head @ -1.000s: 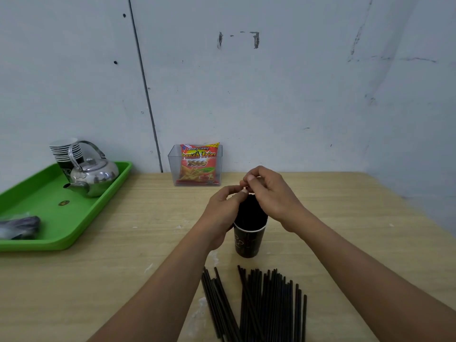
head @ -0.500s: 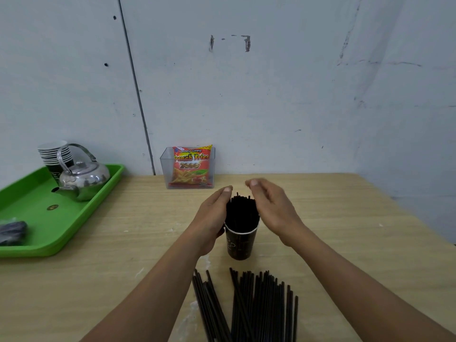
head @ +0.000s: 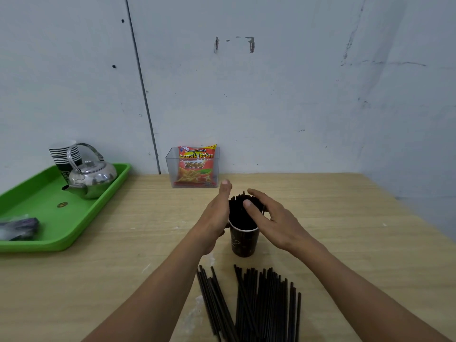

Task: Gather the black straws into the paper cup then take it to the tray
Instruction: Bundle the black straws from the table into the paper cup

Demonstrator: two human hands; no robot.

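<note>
Your left grip (head: 217, 218) is flat, open beside the black straws (head: 237, 211) in the paper cup (head: 244, 243); right grip (head: 271, 218) loosely cups them, unclamped. Cup on table (head: 345, 230), probably light, tippy, crushable: hold mid-wall gently.

Cup (head: 244, 240) stands mid-table (head: 345, 230), loose straws (head: 259, 299) before it, tray (head: 74, 218) far left.

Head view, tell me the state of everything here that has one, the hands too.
paper cup: upright on the table, holding straws.
straws in the cup: standing, bunched.
loose straws: lying flat on the table.
left hand: open, flat beside the bunch.
right hand: open, thumb touching the bunch.
kettle: upright on the green tray, lid on.
cup stack: upright, nested.
snack packet: upright in a clear box.
</note>
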